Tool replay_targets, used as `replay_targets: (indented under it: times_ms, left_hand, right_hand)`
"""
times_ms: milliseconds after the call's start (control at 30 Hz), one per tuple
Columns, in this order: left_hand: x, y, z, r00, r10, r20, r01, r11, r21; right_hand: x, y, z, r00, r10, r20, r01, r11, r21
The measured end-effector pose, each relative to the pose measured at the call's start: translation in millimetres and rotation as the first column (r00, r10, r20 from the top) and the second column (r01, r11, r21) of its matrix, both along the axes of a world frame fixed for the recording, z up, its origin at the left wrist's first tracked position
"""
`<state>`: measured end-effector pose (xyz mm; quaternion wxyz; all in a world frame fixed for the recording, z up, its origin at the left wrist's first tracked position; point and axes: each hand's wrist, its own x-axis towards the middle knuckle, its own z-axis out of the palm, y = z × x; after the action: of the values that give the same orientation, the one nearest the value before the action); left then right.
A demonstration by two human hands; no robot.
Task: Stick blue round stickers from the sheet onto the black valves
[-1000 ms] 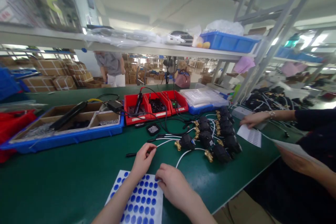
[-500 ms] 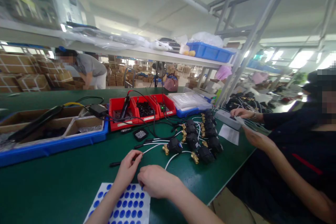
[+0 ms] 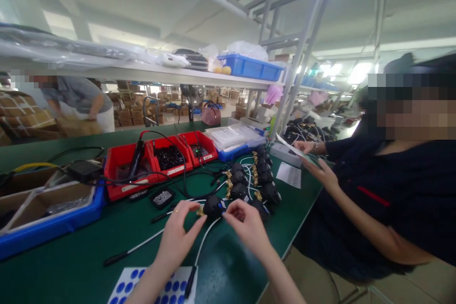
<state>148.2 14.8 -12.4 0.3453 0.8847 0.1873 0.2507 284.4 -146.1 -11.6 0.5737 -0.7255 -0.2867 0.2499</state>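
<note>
A black valve actuator point(image 3: 213, 207) with a brass fitting lies on the green table, a blue mark on its right side. My left hand point(image 3: 180, 232) has thumb and index finger closed around its brass fitting. At the other side, my right hand point(image 3: 247, 225) is curled, its thumb and fingertip pinched against the blue mark; anything between them is hidden. The actuator's white cable point(image 3: 202, 244) curves down to a black plug point(image 3: 190, 282) on a sheet of round blue stickers point(image 3: 174, 287). Another plug point(image 3: 116, 259) lies to the left.
More valve actuators point(image 3: 261, 171) stand in rows behind my right hand. Red bins point(image 3: 171, 171), a blue divided tray point(image 3: 60, 221) and a small black dish of metal parts point(image 3: 163, 197) line the back and left. A co-worker point(image 3: 370, 199) holds paper at the right.
Both hands have moved from around the cable and sticker sheet up to the actuator. The left hand let go of the cable. The view has turned right; the co-worker has raised a paper.
</note>
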Motion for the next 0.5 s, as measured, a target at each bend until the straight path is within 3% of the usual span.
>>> replay_targets:
  times_ms: [100, 233, 367, 500]
  left_hand:
    - [51, -20, 1.0, 0.992, -0.069, -0.103, 0.077, 0.995, 0.069]
    - [104, -32, -5.1, 0.949, -0.097, -0.3, 0.138, 0.983, 0.119]
    - [130, -32, -2.7, 0.881, -0.094, -0.464, 0.188, 0.969, 0.161]
    - [137, -28, 5.7, 0.814, -0.118, -0.568, 0.247, 0.956, 0.156]
  right_hand:
    - [54, -16, -12.3, 0.988, -0.138, 0.07, 0.14, 0.99, -0.025]
    - [98, -22, -24.4, 0.985, -0.098, 0.141, 0.11, 0.99, -0.084]
    - [113, -13, -29.8, 0.997, 0.021, 0.079, -0.012, 0.993, -0.114]
    - [115, -4, -29.4, 0.996, 0.069, 0.053, -0.061, 0.987, -0.146]
